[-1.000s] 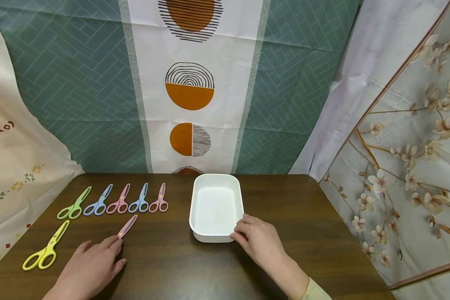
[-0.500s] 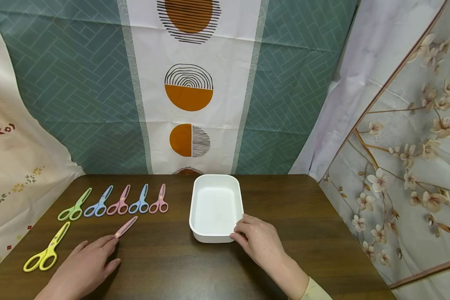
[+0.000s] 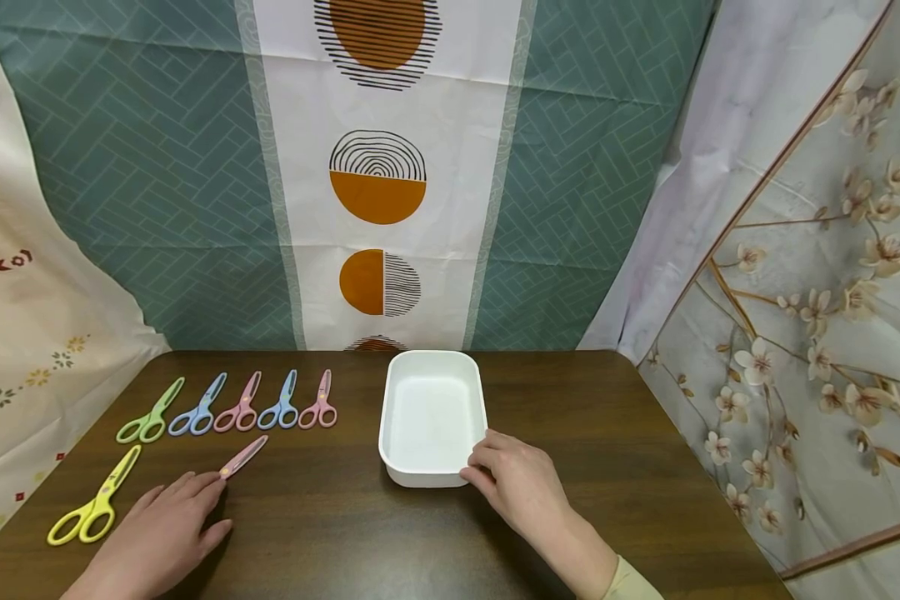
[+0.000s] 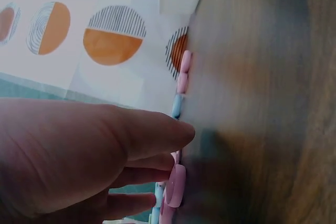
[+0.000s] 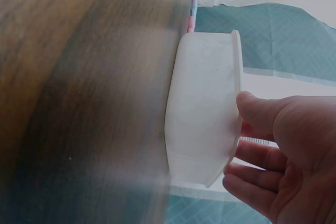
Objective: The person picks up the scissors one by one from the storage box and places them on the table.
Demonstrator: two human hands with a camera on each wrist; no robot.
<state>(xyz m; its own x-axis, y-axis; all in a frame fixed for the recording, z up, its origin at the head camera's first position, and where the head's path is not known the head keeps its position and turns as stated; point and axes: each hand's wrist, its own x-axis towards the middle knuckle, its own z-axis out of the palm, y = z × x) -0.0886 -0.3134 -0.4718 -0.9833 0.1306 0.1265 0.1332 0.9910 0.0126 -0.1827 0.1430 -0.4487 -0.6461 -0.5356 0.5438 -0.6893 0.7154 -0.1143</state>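
Note:
My left hand (image 3: pixel 161 533) lies low over the handles of pink scissors (image 3: pixel 243 457), whose blade points away to the right. In the left wrist view, the fingers reach a pink handle ring (image 4: pixel 176 186) with the thumb held apart from it. My right hand (image 3: pixel 521 483) pinches the near right corner of a white rectangular container (image 3: pixel 432 479), thumb on the outside of its rim in the right wrist view. The container stands upright on the table with nothing inside. Yellow scissors (image 3: pixel 93 508) lie left of my left hand.
Behind my left hand runs a row of scissors: green (image 3: pixel 150 417), blue (image 3: pixel 198 410), pink (image 3: pixel 238 408), blue (image 3: pixel 279 407) and pink (image 3: pixel 319 407). A patterned curtain (image 3: pixel 378 208) hangs at the back edge of the dark wooden table (image 3: pixel 592 417).
My left hand has slid a little to the left, and the pink scissors under it have shifted left too. My right hand and the white container have stayed put.

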